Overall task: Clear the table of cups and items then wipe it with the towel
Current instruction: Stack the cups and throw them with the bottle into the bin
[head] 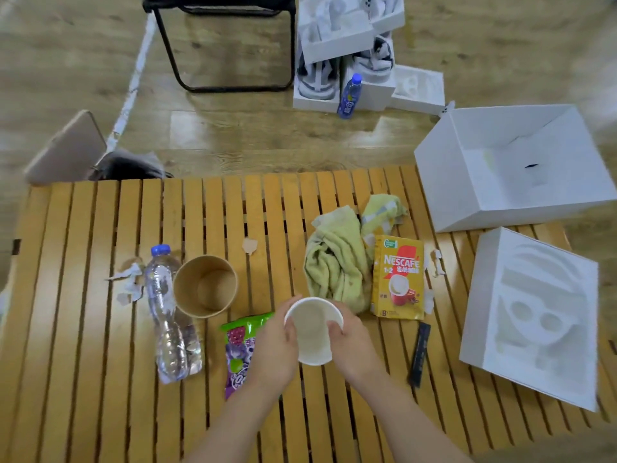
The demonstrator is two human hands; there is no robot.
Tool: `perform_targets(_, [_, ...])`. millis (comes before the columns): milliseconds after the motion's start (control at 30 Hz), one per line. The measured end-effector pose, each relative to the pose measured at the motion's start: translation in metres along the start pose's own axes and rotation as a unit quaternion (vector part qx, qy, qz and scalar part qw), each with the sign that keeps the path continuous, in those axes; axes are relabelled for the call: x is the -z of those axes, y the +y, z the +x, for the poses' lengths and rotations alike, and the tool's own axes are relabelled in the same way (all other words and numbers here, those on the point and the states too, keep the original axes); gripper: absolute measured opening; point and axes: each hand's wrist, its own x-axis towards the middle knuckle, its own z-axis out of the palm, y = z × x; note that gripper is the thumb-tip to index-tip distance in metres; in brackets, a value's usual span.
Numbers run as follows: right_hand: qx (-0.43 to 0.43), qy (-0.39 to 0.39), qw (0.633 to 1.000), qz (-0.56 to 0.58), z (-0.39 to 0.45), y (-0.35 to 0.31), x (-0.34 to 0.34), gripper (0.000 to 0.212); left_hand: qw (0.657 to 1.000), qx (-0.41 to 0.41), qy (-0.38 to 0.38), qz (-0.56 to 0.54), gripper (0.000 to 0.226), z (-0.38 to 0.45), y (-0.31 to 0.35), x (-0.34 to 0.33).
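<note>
Both hands, left hand (277, 342) and right hand (347, 339), grip a white paper cup (314, 329) over the cluttered surface (83, 379); squeezing could crush it.

Wood-plank floor behind a slatted counter

The glossy floor (233, 128) reflects pale light; a black-framed folding chair (227, 45) stands on it, white tape (133, 81) runs across it, and stacked white boxes (347, 45) sit beyond the wooden slatted counter (83, 262).
</note>
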Motion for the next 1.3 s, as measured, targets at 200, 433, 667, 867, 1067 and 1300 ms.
perform_targets(200, [-0.095, 0.009, 0.995, 0.031, 0.018, -0.016, 0.009, 0.033, 0.996, 0.044, -0.035, -0.064, 0.033, 0.007, 0.023, 0.015])
perform_targets(433, [-0.068, 0.001, 0.994, 0.081, 0.035, -0.08, 0.02, 0.036, 0.963, 0.015, 0.255, 0.09, 0.056, 0.02, -0.01, 0.135])
perform_targets(667, [-0.081, 0.025, 0.992, 0.096, 0.061, -0.102, -0.012, 0.04, 0.982, 0.11, 0.126, 0.082, 0.038, 0.042, -0.05, 0.146])
perform_targets(867, [-0.099, 0.039, 0.991, 0.08, 0.069, -0.087, -0.025, 0.047, 0.979, 0.166, 0.117, -0.017, 0.018, 0.042, -0.052, 0.16])
perform_targets(1067, [-0.085, 0.069, 0.993, 0.046, 0.069, -0.085, -0.034, 0.042, 0.938, 0.177, 0.196, -0.225, 0.046, 0.034, -0.058, 0.229])
perform_targets(1300, [-0.061, 0.044, 0.993, 0.095, 0.069, -0.112, -0.046, 0.036, 0.9, 0.197, 0.362, -0.143, 0.063, 0.04, -0.099, 0.28])
